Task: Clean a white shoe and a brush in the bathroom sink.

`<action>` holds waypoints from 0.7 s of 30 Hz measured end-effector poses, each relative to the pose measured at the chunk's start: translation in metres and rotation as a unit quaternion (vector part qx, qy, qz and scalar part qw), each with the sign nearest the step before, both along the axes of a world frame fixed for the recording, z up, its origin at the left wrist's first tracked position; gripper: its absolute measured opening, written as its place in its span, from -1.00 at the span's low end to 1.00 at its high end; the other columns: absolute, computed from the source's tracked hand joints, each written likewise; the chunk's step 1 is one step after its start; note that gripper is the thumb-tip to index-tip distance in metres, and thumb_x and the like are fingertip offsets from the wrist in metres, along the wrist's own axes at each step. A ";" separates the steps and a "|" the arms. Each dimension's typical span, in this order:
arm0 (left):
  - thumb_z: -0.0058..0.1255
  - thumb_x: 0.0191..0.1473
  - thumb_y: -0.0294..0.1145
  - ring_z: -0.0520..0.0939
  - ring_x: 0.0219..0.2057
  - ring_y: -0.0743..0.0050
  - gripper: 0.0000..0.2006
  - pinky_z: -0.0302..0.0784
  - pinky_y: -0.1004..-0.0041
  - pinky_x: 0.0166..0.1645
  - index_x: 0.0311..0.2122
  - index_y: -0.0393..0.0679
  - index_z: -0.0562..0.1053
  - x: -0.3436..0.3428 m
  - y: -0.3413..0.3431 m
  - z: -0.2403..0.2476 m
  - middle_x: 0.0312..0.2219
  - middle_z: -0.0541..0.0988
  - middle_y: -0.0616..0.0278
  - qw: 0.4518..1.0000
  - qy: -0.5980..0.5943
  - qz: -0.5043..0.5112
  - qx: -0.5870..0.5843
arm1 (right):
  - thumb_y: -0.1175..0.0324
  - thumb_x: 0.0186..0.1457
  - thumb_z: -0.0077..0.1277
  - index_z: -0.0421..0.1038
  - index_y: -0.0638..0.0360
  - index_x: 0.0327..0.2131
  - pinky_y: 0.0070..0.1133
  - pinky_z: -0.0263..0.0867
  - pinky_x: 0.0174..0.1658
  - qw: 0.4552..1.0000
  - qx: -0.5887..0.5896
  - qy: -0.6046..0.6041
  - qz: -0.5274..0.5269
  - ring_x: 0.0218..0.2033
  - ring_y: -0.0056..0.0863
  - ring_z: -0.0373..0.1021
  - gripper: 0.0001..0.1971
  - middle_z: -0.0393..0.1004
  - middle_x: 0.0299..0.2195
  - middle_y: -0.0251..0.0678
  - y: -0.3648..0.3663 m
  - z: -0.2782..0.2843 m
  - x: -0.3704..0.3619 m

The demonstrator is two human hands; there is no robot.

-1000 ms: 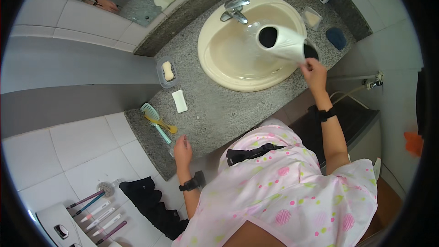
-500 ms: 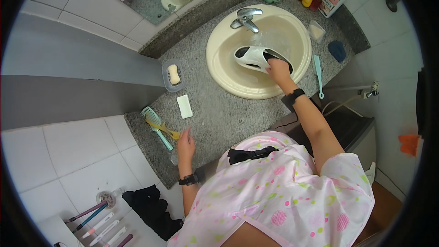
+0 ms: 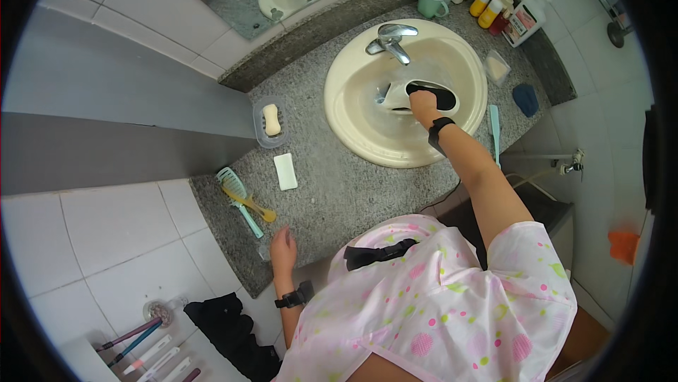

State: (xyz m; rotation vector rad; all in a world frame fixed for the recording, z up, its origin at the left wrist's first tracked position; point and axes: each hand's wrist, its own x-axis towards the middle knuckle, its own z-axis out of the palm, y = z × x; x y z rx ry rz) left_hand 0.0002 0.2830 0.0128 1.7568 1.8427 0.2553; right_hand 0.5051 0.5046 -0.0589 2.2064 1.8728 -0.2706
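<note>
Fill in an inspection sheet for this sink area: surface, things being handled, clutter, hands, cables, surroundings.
Surface: speckled grey counter, cream basin set into it, water in the basin.
Things handled: white shoe in the basin.
Clutter: soap in a clear dish, white block, green comb, mug, blue pad, turquoise tool right of the basin.
Hands: right hand grips the shoe; left hand at the counter's edge, loosely curled, nothing seen in it.
Cables: a thin dark line below the counter's front edge, perhaps a cord; cannot tell.
Surroundings: mirror, wall valve, black cloth lower left.
</note>
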 end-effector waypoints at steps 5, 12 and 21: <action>-0.10 0.02 -0.57 0.54 -0.15 -0.03 -0.66 0.47 0.26 -0.09 -0.04 -0.30 0.40 -0.016 -0.023 -0.009 -0.17 0.50 -0.10 1.000 -0.006 0.018 0.004 | 0.43 0.05 -0.04 0.60 0.06 -0.40 -0.49 0.45 -0.27 0.999 -0.044 -0.019 -0.008 -0.26 -0.30 0.53 -0.83 0.59 -0.34 -0.22 0.005 -0.023 0.004; -0.10 0.05 -0.56 0.60 -0.23 0.18 -0.65 0.51 0.33 -0.16 0.00 -0.24 0.40 -0.024 -0.048 -0.007 -0.21 0.54 -0.04 0.997 -0.046 0.066 -0.008 | 0.43 0.04 -0.08 0.57 0.11 -0.41 -0.45 0.45 -0.30 1.000 -0.016 -0.006 0.006 -0.31 -0.24 0.53 -0.82 0.58 -0.38 -0.16 0.004 -0.042 0.030; -0.07 0.02 -0.53 0.59 -0.23 0.04 -0.66 0.49 0.28 -0.15 -0.04 -0.27 0.41 -0.029 -0.064 -0.010 -0.23 0.54 -0.08 0.992 0.008 0.101 -0.076 | 0.43 0.02 -0.10 0.54 0.16 -0.42 -0.37 0.43 -0.25 0.999 -0.001 0.027 0.036 -0.29 -0.16 0.51 -0.83 0.55 -0.39 -0.10 0.006 -0.052 0.043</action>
